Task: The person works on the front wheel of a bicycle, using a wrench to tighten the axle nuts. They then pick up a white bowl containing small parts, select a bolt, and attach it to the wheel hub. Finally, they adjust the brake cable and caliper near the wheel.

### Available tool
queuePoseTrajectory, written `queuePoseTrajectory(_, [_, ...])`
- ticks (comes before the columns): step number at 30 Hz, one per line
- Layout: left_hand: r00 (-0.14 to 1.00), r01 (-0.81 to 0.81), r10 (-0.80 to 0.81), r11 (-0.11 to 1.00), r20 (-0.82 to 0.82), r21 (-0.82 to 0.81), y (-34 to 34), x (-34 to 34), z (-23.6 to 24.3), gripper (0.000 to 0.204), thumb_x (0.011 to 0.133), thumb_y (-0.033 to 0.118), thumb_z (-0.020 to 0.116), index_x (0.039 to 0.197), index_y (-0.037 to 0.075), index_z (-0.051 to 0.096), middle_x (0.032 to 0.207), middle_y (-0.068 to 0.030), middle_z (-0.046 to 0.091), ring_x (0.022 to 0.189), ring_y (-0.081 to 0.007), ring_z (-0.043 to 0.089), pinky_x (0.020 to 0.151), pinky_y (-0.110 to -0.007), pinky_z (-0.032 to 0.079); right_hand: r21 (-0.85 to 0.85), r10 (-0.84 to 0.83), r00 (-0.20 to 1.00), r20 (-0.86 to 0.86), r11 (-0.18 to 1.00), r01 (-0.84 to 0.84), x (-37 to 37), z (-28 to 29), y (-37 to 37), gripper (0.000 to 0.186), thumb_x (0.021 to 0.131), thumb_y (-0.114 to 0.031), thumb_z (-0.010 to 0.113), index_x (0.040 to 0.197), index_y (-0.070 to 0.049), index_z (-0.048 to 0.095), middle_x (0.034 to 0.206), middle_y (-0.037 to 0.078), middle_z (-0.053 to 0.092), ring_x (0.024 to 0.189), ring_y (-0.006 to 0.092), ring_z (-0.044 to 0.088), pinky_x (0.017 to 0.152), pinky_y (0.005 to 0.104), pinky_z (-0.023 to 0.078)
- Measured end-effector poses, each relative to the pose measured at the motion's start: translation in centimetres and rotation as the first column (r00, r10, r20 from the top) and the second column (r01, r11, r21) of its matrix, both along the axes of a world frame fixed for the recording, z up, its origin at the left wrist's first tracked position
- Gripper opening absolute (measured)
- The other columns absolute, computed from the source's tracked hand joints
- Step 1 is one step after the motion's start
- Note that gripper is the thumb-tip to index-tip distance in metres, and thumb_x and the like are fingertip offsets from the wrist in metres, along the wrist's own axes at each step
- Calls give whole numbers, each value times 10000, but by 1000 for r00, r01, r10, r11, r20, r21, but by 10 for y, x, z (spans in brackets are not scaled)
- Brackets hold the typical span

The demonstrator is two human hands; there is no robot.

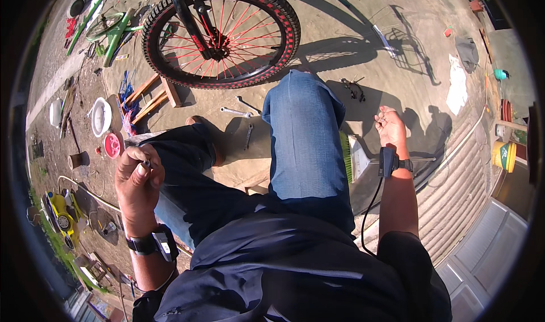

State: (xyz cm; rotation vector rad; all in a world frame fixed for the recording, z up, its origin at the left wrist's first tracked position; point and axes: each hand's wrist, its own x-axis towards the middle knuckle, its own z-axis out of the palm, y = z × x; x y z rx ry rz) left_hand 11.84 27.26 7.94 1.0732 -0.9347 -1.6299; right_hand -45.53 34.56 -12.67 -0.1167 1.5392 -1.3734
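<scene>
My left hand is raised at the left with its fingers closed. Between thumb and fingers it pinches a small dark metal piece with a round end; its exact kind is too small to make out. Farther right, my right hand is turned palm up with curled fingers. Something tiny seems to lie at its fingertips, but I cannot tell what. A bicycle wheel with red spokes and a knobbly tyre stands in front of my knees. Several wrenches lie on the ground between my legs and the wheel.
Near the wheel's left stands a small wooden frame beside blue cord. A white basin and a pink bowl lie farther left. Dark metal parts, a white cloth and a yellow bucket are to the right.
</scene>
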Motion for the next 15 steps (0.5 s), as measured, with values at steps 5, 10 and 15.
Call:
queuePoseTrajectory(5, [992,115,-116,993,42,12,-21,-47,0,275,863,226,775,999,60,603,899,-65,575,595,-87,482,520,-187,386,171,312,898,-311,948,-270,-43,-117,80,246,935,-226,609,1110,-54,633,712,-13,547,667,165,626,557,266,518])
queuePoseTrajectory(10, [980,172,-176,984,97,55,-37,-78,-10,265,865,223,771,995,57,610,883,-73,588,595,-89,487,519,-192,385,349,556,295,-777,771,-533,-58,-201,122,179,961,-264,611,921,-90,593,662,-10,484,523,129,531,426,254,430])
queuePoseTrajectory(15, [968,149,-168,982,184,114,-44,-95,-18,262,860,227,771,981,57,611,873,-74,593,591,-94,491,514,-196,386,359,283,958,-45,900,-249,-11,-148,46,330,975,-330,608,1144,-50,646,583,-19,480,418,96,455,382,249,358])
